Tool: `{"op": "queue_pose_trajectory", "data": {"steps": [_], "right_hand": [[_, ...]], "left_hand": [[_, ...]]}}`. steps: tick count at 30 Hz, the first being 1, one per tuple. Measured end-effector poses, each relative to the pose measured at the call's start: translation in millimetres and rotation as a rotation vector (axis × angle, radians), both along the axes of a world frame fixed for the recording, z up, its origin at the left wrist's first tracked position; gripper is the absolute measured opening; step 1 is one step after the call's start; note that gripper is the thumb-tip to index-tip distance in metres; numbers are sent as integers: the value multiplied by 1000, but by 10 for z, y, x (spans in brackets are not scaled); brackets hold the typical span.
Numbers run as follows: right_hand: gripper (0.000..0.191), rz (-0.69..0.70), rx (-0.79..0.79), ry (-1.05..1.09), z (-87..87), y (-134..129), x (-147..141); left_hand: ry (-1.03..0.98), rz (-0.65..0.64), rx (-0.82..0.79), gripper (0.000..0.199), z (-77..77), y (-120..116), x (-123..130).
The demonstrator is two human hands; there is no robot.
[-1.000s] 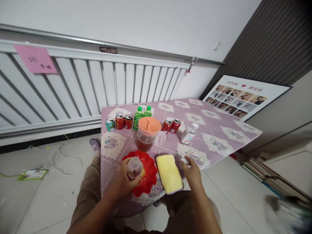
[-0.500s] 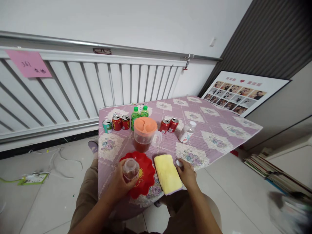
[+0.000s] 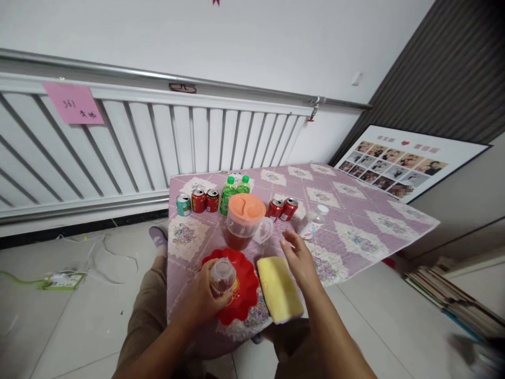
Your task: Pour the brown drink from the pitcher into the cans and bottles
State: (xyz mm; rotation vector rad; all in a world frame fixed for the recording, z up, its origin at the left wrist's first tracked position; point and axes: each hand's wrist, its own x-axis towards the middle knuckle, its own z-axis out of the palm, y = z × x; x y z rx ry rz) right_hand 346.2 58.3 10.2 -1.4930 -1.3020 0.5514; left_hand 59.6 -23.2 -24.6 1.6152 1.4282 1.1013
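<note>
My left hand (image 3: 207,295) is wrapped round a clear plastic bottle (image 3: 223,275) with an uncapped mouth, holding it over the scalloped red plate (image 3: 246,300). My right hand (image 3: 298,255) is in the air above the far right corner of a yellow sponge-like block (image 3: 279,289), its fingers apart and nothing seen in them. Just beyond its fingertips stands a clear pitcher (image 3: 236,239) with an orange lid and a handle, partly filled with reddish-brown liquid. A white-capped bottle (image 3: 312,223) stands beyond the right hand, its lower part close to the fingers in view.
Behind the pitcher stand two green-capped bottles (image 3: 229,196). Several cans line the back: a teal one (image 3: 183,205) and red ones (image 3: 198,201) on the left, two more red cans (image 3: 289,209) on the right. A radiator (image 3: 197,137) runs behind the cloth-covered table (image 3: 272,176).
My right hand has moved forward from the table's near edge, where a small white cap showed at its fingers, towards the pitcher handle. The cap is out of sight. My left hand keeps its hold.
</note>
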Motion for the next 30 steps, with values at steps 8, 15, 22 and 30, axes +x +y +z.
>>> {"op": "queue_pose_trajectory", "data": {"steps": [8,15,22,30], "right_hand": [[61,148,-36,208,204,481,-444],[68,139,-79,374,143,619,-618],[67,75,-55,414,260,709,-795],[60,56,7,342,727,591,-723]], "left_hand": [[-24,1,12,72,16,12,10],[-13,55,-26,69,88,-16,28],[-1,53,24,69,91,7,32],[39,36,-19,75,110,2,39]]}}
